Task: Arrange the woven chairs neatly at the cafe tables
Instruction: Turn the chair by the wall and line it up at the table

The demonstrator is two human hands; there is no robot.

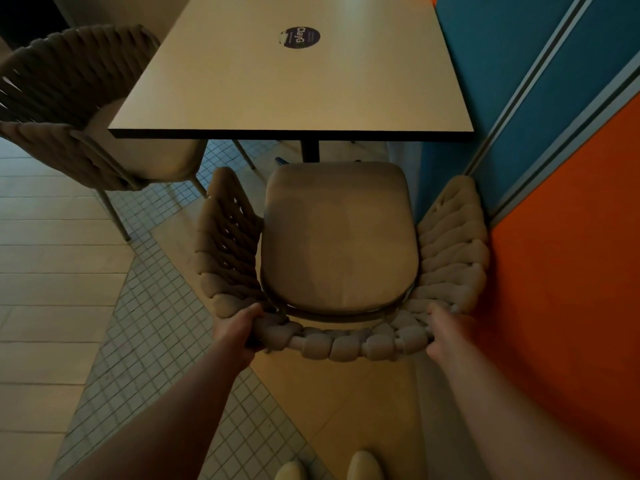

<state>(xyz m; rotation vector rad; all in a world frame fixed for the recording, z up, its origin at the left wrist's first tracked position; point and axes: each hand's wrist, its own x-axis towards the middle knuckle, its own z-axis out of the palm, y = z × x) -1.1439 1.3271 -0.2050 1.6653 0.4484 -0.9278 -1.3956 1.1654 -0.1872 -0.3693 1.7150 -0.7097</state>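
Observation:
A beige woven chair [337,233] with a padded seat cushion stands right in front of me, facing the cafe table [291,88]. Its seat front sits just short of the table's near edge. My left hand [239,329] grips the left end of the chair's thick rope-woven backrest. My right hand [441,332] grips the right end of the same backrest. A second woven chair [74,109] stands at the table's left side, its seat partly tucked under the tabletop.
A blue and orange partition wall [561,174] runs close along the chair's right armrest. A round dark sticker [300,37] lies on the tabletop. The table's black post [309,150] stands behind the seat. Tiled floor [62,271] opens to the left. My shoes [346,467] show at the bottom.

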